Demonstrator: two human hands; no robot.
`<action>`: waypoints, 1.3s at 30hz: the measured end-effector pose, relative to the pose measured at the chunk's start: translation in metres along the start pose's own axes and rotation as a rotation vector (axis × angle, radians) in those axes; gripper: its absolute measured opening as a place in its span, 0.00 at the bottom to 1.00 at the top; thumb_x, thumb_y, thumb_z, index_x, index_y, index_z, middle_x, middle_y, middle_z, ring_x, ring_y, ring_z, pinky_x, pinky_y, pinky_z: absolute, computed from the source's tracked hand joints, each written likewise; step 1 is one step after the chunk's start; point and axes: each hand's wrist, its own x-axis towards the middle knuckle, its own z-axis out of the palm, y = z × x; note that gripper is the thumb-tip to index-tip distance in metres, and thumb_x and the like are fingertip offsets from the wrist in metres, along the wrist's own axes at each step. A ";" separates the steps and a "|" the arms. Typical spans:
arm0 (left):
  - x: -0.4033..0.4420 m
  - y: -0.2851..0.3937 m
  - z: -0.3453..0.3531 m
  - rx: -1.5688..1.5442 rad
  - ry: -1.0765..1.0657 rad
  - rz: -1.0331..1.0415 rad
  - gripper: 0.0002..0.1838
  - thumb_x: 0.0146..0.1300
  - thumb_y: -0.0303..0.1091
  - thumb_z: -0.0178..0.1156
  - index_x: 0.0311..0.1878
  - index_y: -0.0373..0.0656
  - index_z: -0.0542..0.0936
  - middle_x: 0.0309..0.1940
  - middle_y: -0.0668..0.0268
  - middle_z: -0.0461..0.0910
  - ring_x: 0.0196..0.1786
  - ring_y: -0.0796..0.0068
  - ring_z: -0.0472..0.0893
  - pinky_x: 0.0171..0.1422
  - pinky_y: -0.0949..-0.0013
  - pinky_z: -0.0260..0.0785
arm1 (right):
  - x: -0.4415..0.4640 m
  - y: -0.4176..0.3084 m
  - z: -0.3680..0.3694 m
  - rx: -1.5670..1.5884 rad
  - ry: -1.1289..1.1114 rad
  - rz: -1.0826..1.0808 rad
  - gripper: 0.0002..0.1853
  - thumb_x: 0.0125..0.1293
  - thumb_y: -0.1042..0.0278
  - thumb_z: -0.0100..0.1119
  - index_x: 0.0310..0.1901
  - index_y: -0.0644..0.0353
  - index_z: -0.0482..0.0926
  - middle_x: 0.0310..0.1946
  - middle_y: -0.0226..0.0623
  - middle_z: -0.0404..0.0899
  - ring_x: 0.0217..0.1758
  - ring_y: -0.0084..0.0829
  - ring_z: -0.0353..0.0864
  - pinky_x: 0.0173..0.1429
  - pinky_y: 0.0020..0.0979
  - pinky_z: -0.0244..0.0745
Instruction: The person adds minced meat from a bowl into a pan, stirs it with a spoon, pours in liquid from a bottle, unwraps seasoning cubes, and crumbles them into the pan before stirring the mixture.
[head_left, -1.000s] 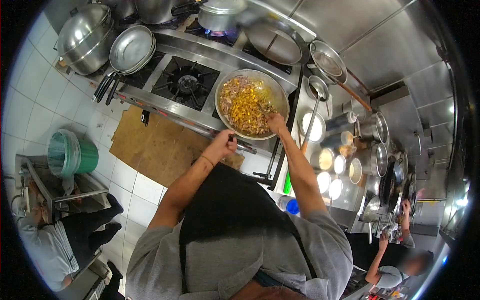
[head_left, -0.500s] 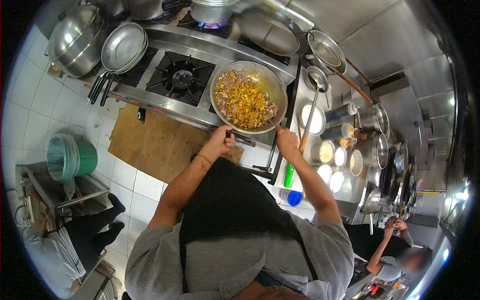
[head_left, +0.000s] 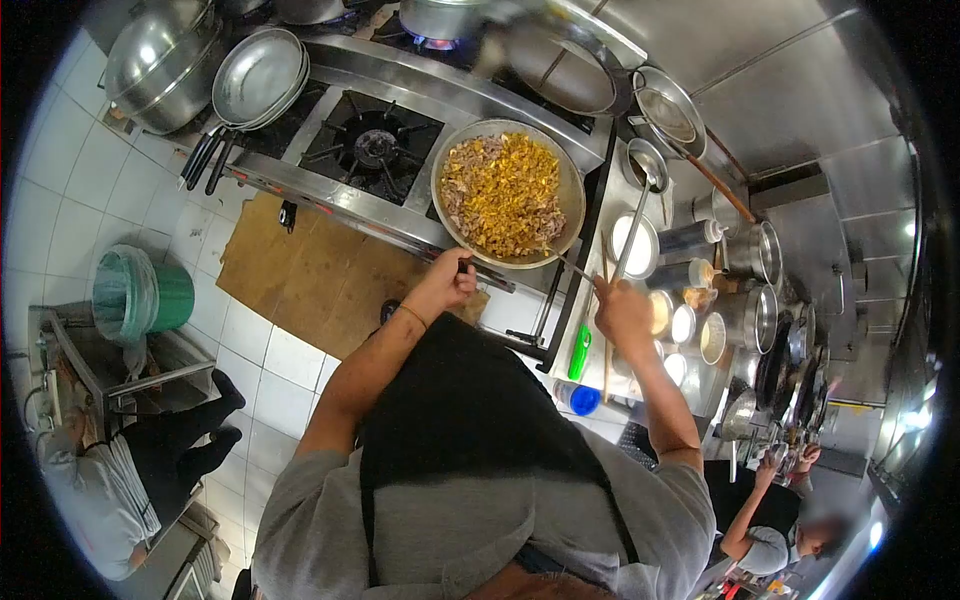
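Note:
A wide metal pan (head_left: 572, 222) sits on the stove's front right burner, holding a chopped yellow and pinkish-brown food mix (head_left: 502, 190). My left hand (head_left: 448, 284) is closed around the pan's dark handle (head_left: 463, 266) at its near side. To the right of the pan, my right hand (head_left: 622, 312) is closed on a thin metal utensil (head_left: 572, 263), whose far end reaches the food at the pan's lower right edge. A long ladle (head_left: 634, 225) lies beside that hand, its lower end hidden by the hand.
Stacked pans (head_left: 262, 78) and a large steamer pot (head_left: 165, 65) stand left on the stove (head_left: 400, 222). A flame burns under a back pot (head_left: 440, 18). Containers and bottles (head_left: 690, 237) line the right. Co-workers (head_left: 775, 520) (head_left: 105, 500) are at both sides; a green bin (head_left: 172, 297) stands left.
My right hand has moved right and down, away from the pan, still holding the utensil. My left hand stays on the handle. The food now lies spread farther toward the pan's far side.

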 end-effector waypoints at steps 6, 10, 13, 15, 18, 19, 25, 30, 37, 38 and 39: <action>0.002 0.002 -0.002 -0.033 -0.017 -0.051 0.09 0.58 0.36 0.53 0.34 0.46 0.63 0.19 0.65 0.67 0.13 0.79 0.60 0.14 0.76 0.52 | 0.100 -0.022 0.086 0.046 0.169 0.083 0.17 0.58 0.69 0.47 0.50 0.50 0.74 0.39 0.53 0.77 0.38 0.45 0.81 0.38 0.43 0.77; 0.002 0.001 -0.005 -0.007 -0.071 -0.007 0.09 0.59 0.36 0.52 0.34 0.46 0.63 0.19 0.65 0.66 0.13 0.79 0.60 0.14 0.76 0.52 | 0.080 -0.029 0.052 0.210 0.195 0.079 0.17 0.55 0.71 0.50 0.48 0.51 0.75 0.34 0.50 0.78 0.39 0.47 0.81 0.40 0.43 0.77; 0.007 0.001 -0.006 -0.016 -0.020 0.005 0.09 0.59 0.36 0.52 0.34 0.46 0.63 0.19 0.65 0.66 0.14 0.80 0.60 0.14 0.76 0.52 | 0.030 -0.028 0.024 0.279 0.149 0.022 0.17 0.54 0.71 0.50 0.46 0.51 0.75 0.33 0.50 0.79 0.38 0.48 0.81 0.41 0.44 0.76; 0.005 0.001 -0.007 -0.063 -0.056 -0.068 0.09 0.59 0.36 0.52 0.35 0.46 0.63 0.19 0.65 0.66 0.14 0.81 0.59 0.14 0.77 0.51 | 0.026 -0.030 0.063 0.265 0.134 -0.051 0.16 0.54 0.71 0.49 0.46 0.51 0.75 0.32 0.50 0.79 0.38 0.48 0.81 0.41 0.45 0.76; 0.001 -0.003 0.001 0.009 0.028 0.018 0.13 0.59 0.38 0.53 0.30 0.40 0.63 0.17 0.69 0.65 0.13 0.82 0.58 0.12 0.79 0.48 | 0.059 -0.047 0.105 0.259 0.080 -0.028 0.16 0.55 0.70 0.47 0.47 0.50 0.76 0.32 0.49 0.80 0.38 0.48 0.81 0.42 0.46 0.75; 0.002 -0.003 -0.001 0.020 0.029 0.013 0.13 0.59 0.38 0.53 0.30 0.40 0.63 0.17 0.69 0.65 0.13 0.82 0.58 0.12 0.79 0.48 | 0.070 -0.055 0.105 0.259 0.032 0.044 0.17 0.56 0.71 0.46 0.47 0.50 0.77 0.32 0.48 0.80 0.38 0.48 0.80 0.42 0.48 0.74; 0.008 0.006 -0.004 -0.012 -0.025 -0.023 0.11 0.57 0.37 0.54 0.36 0.47 0.62 0.21 0.66 0.66 0.14 0.81 0.60 0.14 0.78 0.50 | 0.071 -0.045 0.065 0.318 0.159 0.087 0.16 0.56 0.69 0.49 0.47 0.51 0.75 0.33 0.49 0.79 0.38 0.50 0.80 0.41 0.47 0.75; 0.007 0.003 -0.005 -0.049 -0.039 -0.035 0.11 0.57 0.36 0.54 0.36 0.46 0.62 0.20 0.66 0.66 0.14 0.81 0.60 0.14 0.78 0.51 | 0.034 -0.039 0.034 0.374 0.365 0.032 0.11 0.59 0.65 0.52 0.42 0.56 0.76 0.35 0.46 0.78 0.36 0.50 0.80 0.39 0.48 0.74; -0.003 -0.001 0.006 -0.003 0.007 0.058 0.11 0.58 0.35 0.53 0.35 0.45 0.60 0.19 0.67 0.66 0.14 0.82 0.61 0.13 0.79 0.51 | 0.096 -0.126 0.082 0.265 0.341 -0.066 0.11 0.59 0.68 0.50 0.44 0.55 0.73 0.35 0.46 0.79 0.33 0.46 0.82 0.35 0.44 0.77; -0.002 -0.001 0.006 -0.001 0.007 0.057 0.11 0.58 0.35 0.53 0.35 0.45 0.60 0.19 0.67 0.66 0.14 0.82 0.61 0.13 0.79 0.51 | 0.104 -0.131 0.095 0.161 0.320 -0.108 0.19 0.60 0.68 0.48 0.54 0.49 0.71 0.36 0.46 0.79 0.32 0.45 0.82 0.34 0.44 0.77; -0.001 -0.001 0.006 -0.016 0.013 0.060 0.11 0.58 0.34 0.53 0.35 0.45 0.60 0.19 0.67 0.66 0.14 0.82 0.61 0.13 0.79 0.51 | 0.110 -0.123 0.107 0.161 0.319 -0.108 0.19 0.60 0.68 0.48 0.54 0.49 0.71 0.36 0.46 0.79 0.32 0.45 0.82 0.34 0.44 0.77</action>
